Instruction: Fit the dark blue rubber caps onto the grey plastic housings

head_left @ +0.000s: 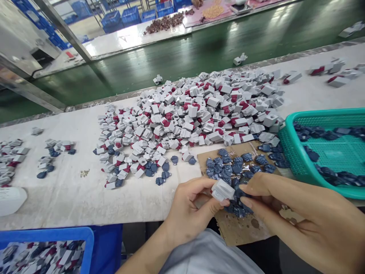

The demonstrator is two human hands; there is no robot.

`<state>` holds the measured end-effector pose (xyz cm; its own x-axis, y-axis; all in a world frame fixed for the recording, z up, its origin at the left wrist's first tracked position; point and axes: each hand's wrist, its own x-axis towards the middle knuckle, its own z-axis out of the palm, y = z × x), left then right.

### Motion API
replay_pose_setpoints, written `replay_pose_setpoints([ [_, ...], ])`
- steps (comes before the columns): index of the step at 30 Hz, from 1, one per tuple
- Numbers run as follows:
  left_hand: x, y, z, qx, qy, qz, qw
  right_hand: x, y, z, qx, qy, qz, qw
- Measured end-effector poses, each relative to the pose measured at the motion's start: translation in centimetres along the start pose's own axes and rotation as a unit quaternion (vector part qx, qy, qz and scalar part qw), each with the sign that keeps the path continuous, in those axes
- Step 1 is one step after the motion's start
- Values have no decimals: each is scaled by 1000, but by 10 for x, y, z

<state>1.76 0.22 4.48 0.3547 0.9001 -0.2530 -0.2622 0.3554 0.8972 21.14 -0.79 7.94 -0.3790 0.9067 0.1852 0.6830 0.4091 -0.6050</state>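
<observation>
My left hand (192, 205) pinches a light grey plastic block (222, 190) between thumb and fingers, above the cardboard. Close on its right, my right hand (273, 198) has thumb and forefinger pinched on a small dark blue plastic piece (237, 192), which is at the block's right end. Whether the two are joined is hard to make out against the dark pieces behind. Under both hands lies a brown cardboard sheet (242, 232), bearing many dark blue fist-shaped pieces (224, 167) and wet-looking spots.
Beyond the hands spreads a large heap of grey and maroon parts (188, 114). A teal basket (289, 133) with dark blue pieces stands right. A blue bin (89, 247) of parts is at lower left. A green conveyor belt (128, 68) runs behind the white table (71, 198).
</observation>
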Motion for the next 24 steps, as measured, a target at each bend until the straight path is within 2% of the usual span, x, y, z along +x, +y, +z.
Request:
replay_pose_setpoints([
  [5,-5,-9,-1,68,3,72,995,3,-3,-1,-19,-15,-47,999],
  [9,-6,-13,2,53,22,78,995,4,1,0,42,-25,-38,998],
  [12,-6,-18,8,64,46,97,992,3,3,5,78,-3,-20,997],
  [16,-3,-24,15,36,50,97,993,0,7,15,89,40,3,995],
  [18,-1,-22,15,36,40,69,996,-1,9,19,129,21,25,991],
  [22,3,-6,7,181,-19,43,982,-1,13,15,217,-65,68,972],
  [24,4,2,4,191,-25,39,980,3,13,9,224,-85,66,969],
])
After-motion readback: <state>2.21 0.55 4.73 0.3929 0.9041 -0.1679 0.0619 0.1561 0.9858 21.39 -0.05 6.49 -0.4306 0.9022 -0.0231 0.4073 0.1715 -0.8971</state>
